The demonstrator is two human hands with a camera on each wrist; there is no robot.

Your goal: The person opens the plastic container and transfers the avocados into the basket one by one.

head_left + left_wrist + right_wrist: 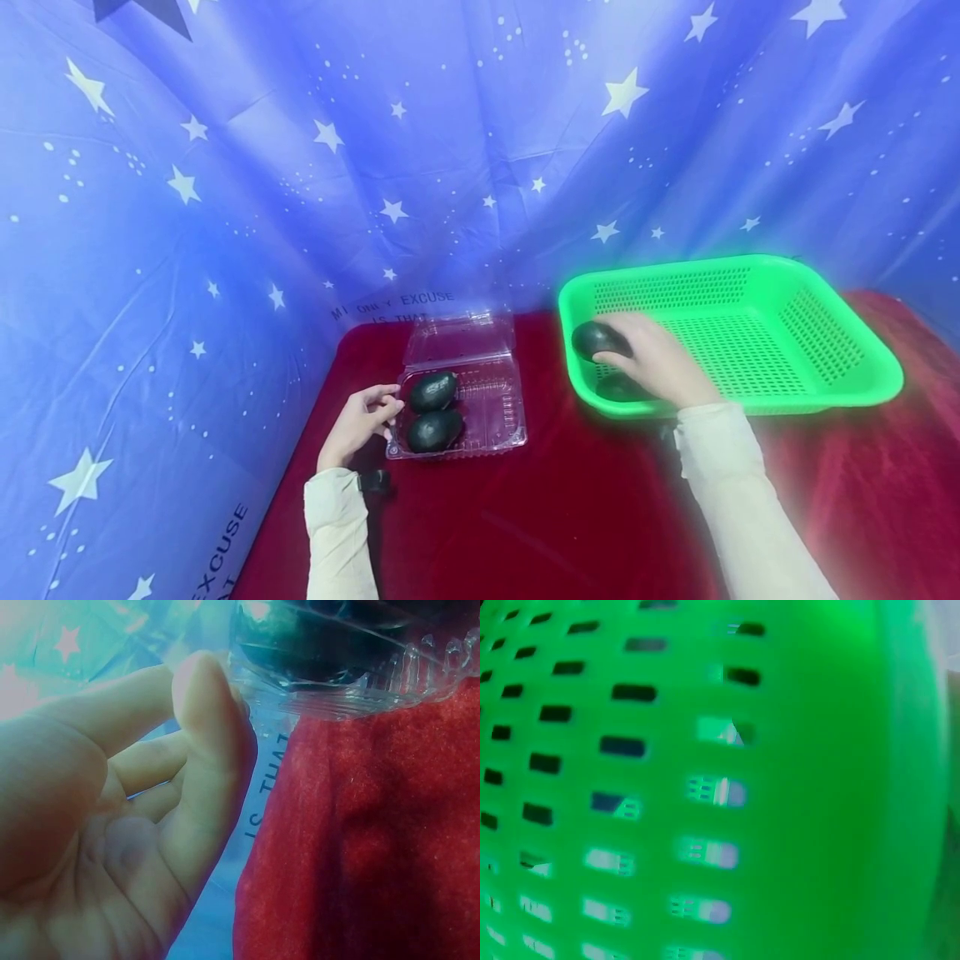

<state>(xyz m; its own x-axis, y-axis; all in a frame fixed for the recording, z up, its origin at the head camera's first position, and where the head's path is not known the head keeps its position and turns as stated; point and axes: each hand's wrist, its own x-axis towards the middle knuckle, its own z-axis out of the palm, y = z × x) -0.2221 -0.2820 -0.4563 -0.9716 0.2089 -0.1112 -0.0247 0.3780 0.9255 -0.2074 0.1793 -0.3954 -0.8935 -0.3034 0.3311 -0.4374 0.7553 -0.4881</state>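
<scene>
A blue curtain (pixel 487 150) printed with white stars hung beyond your hands and along your left side, with dark lettering (pixel 427 297) low on it. Beneath both hands spread the worktop (pixel 555 517), covered in deep red cloth.

Your left hand (pixel 360 422) pinched the left edge of a clear plastic box (pixel 487 417), thumb and fingers drawn together there. The box's lid (pixel 461 340) stood open, hinged on the side away from you. Just right of your left fingertips, two dark oval fruits (pixel 433 392) lay side by side in the box, one farther from you than the other.

Your right hand (pixel 651 354) reached into a green basket (pixel 888 387), well apart from your left, and gripped a third dark fruit (pixel 597 341) between thumb and fingers. A fourth dark fruit (pixel 622 388) sat partly hidden below that grip, by the basket's near wall. From the right wrist you saw mostly slotted green plastic, blurred; the gripped fruit was out of that view.
</scene>
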